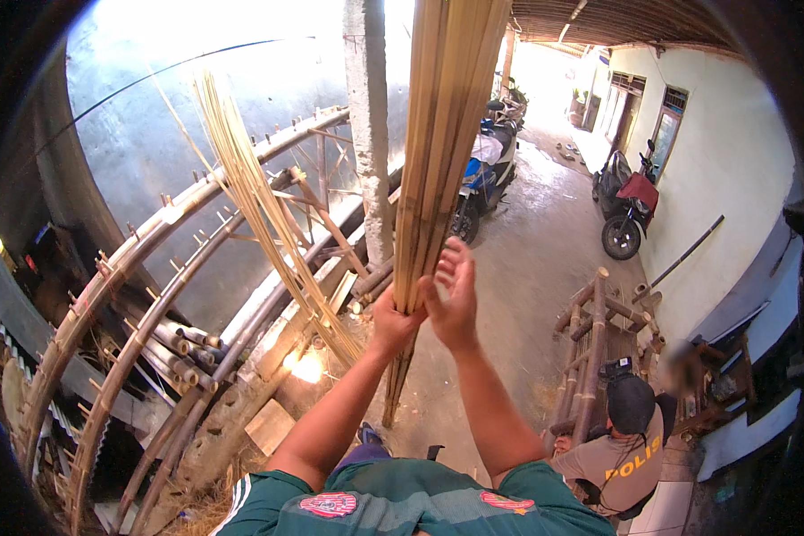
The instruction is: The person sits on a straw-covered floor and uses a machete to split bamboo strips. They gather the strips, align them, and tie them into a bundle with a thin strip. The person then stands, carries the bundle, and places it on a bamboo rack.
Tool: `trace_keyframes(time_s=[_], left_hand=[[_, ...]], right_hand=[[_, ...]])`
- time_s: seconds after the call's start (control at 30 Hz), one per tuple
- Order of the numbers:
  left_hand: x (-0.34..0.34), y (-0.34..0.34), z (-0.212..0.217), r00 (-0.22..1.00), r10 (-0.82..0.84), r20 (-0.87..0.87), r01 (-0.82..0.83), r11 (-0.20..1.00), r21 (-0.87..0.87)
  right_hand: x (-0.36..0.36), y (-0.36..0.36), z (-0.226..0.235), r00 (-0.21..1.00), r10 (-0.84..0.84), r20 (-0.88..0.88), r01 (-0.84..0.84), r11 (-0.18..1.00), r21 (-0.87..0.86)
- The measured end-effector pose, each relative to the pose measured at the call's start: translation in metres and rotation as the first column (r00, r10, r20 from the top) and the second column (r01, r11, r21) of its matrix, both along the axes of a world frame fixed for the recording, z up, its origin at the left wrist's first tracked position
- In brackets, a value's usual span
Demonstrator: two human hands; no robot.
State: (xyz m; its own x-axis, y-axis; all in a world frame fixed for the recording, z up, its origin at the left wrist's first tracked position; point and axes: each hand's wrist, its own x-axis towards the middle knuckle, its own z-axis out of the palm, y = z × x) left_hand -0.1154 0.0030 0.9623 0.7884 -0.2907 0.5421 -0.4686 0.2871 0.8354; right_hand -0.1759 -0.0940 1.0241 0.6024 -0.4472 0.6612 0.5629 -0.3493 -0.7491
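A tall bundle of long, flat bamboo strips (447,116) stands upright in front of me, its lower end narrowing down near my feet. My left hand (395,323) is wrapped round the lower part of the bundle. At the bundle's right side is my right hand (454,299), its fingers spread and the palm turned toward the strips. The right thumb is close to the bundle; whether it touches cannot be made out. A second, looser sheaf of thin bamboo strips (250,183) leans to the left of my left arm.
A bamboo rack with pegged rails (143,234) fills the left, with cut bamboo poles (174,344) under it. A concrete post (367,125) rises behind the bundle. Motorbikes (623,201) stand farther off. A person in a cap (632,447) sits at lower right beside a bamboo frame (590,357).
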Motion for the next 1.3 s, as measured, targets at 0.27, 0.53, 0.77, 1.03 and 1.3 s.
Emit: trace_keyframes(time_s=[0.27,0.53,0.77,1.03,1.3], left_hand=[[0.053,0.010,0.008,0.999,-0.034,0.015,0.031,0.978,0.205],[0.151,0.030,-0.001,0.985,-0.110,-0.130,0.121,0.990,0.076],[0.223,0.051,0.005,0.976,0.171,-0.135,-0.149,0.975,0.164],[0.269,0.044,-0.008,0.955,0.252,-0.160,-0.255,0.967,-0.001],[0.303,-0.012,0.030,0.880,0.437,-0.189,-0.460,0.882,-0.101]], right_hand=[[0.085,-0.046,0.138,0.951,-0.093,0.296,0.167,0.958,-0.234],[0.204,-0.050,0.160,0.890,-0.196,0.413,0.321,0.911,-0.259],[0.252,-0.176,0.160,0.617,-0.722,0.312,0.783,0.604,-0.151],[0.247,-0.311,0.013,0.547,-0.823,-0.150,0.746,0.561,-0.358],[0.267,-0.155,-0.176,0.669,0.045,-0.742,-0.382,0.877,-0.291]])
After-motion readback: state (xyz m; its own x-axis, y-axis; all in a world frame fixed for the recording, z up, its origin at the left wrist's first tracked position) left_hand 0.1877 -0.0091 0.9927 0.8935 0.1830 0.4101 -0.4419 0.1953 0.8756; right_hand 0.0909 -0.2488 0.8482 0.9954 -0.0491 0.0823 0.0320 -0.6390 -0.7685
